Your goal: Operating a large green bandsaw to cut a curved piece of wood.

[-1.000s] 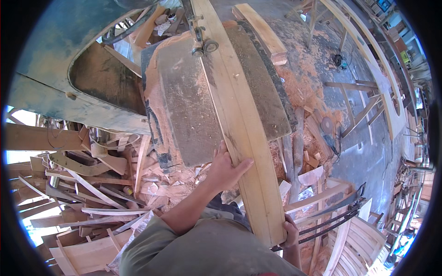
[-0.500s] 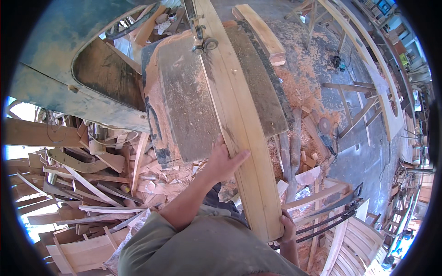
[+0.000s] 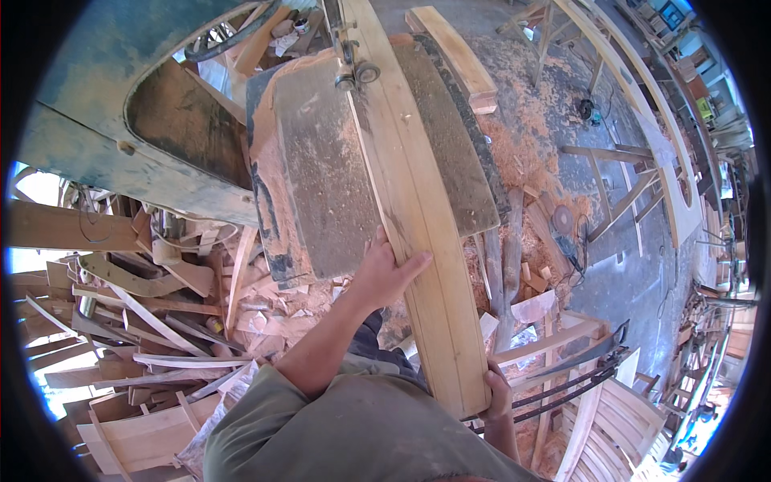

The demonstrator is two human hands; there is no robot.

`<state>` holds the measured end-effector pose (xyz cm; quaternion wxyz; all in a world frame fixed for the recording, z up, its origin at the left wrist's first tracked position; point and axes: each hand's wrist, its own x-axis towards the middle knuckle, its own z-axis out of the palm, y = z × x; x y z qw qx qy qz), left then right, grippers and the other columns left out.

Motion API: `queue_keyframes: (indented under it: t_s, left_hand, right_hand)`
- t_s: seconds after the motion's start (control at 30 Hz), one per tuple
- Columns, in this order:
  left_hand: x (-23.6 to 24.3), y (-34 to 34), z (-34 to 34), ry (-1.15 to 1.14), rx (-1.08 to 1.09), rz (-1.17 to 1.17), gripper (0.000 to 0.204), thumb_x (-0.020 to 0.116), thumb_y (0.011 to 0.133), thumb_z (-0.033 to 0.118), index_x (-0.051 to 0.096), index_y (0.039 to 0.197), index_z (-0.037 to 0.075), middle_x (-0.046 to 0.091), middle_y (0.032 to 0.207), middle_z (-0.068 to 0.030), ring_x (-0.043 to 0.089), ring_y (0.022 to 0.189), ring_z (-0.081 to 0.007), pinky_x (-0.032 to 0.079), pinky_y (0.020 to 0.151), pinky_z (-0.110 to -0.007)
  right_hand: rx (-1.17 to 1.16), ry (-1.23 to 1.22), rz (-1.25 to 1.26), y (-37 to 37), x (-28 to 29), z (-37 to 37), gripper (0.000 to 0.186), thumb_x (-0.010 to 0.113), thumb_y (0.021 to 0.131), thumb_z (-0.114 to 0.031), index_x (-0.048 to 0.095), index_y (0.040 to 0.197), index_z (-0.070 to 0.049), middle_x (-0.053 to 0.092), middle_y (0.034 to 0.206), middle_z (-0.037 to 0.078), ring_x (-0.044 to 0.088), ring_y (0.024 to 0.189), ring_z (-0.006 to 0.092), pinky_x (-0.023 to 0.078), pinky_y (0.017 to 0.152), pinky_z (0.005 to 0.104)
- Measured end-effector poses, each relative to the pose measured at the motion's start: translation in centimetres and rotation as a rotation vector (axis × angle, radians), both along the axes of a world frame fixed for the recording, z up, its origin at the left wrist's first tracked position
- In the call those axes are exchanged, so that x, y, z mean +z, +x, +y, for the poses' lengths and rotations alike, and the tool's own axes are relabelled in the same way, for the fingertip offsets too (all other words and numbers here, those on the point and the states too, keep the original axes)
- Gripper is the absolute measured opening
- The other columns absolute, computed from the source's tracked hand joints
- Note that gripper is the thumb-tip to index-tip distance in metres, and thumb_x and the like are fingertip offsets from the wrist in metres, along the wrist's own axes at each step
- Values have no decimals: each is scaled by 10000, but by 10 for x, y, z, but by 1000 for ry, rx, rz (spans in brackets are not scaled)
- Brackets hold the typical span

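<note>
A long pale wooden plank (image 3: 426, 289) with a lengthwise line runs over the dusty saw table (image 3: 316, 201), past the metal blade guide with rollers (image 3: 356, 72) at the top. My left hand (image 3: 385, 269) grips the plank's left edge, thumb on its upper face, fingers closed along the side. My right hand (image 3: 495, 394) holds the near end of the plank at its right corner, partly hidden by it. The large blue-grey machine body (image 3: 88, 104), coated in sawdust, stands at upper left of the table.
Offcuts and curved strips (image 3: 152, 321) pile up at left. A short thick board (image 3: 450, 52) lies beyond the table. At right are a wooden frame on trestles (image 3: 687, 217), a corded tool (image 3: 590, 112), a grinder (image 3: 566, 249) and a slatted wooden piece (image 3: 614, 426).
Both my hands and the plank have shifted slightly forward, toward the blade guide. My grip on the plank looks the same.
</note>
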<state>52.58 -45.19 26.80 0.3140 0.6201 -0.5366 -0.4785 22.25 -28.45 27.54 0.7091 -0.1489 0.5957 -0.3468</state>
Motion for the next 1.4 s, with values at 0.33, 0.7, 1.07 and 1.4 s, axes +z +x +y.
queue_keyframes:
  t_s: [0.33,0.7,1.07,1.4]
  left_hand:
    - [5,3,-7,12,-17,-74,494,560,913,487,672,1219,116,458,1378,-221,381,1308,-413,185,1134,-538]
    - [1,8,-9,55,-2,-19,500,567,906,509,682,1203,123,453,1384,-210,382,1320,-405,186,1124,-572]
    - [-4,13,-10,-8,10,-7,519,544,918,526,672,1205,112,440,1395,-214,385,1327,-408,182,1138,-563]
    - [-3,15,-12,33,12,6,550,534,916,541,667,1210,94,447,1387,-229,386,1323,-425,197,1144,-536]
  right_hand:
    - [-14,-18,5,4,0,-4,623,546,839,-361,492,1297,58,605,1173,179,608,1055,257,499,893,360]
    - [-13,-9,8,7,3,-8,598,548,834,-365,516,1257,56,620,1122,163,623,1003,234,505,844,334]
    - [-55,1,-98,7,0,-8,589,593,846,-232,484,1324,96,590,1243,201,588,1130,272,469,972,367]
    - [-43,-13,-95,7,-1,-9,572,592,852,-223,497,1319,94,604,1225,193,598,1109,264,473,964,360]
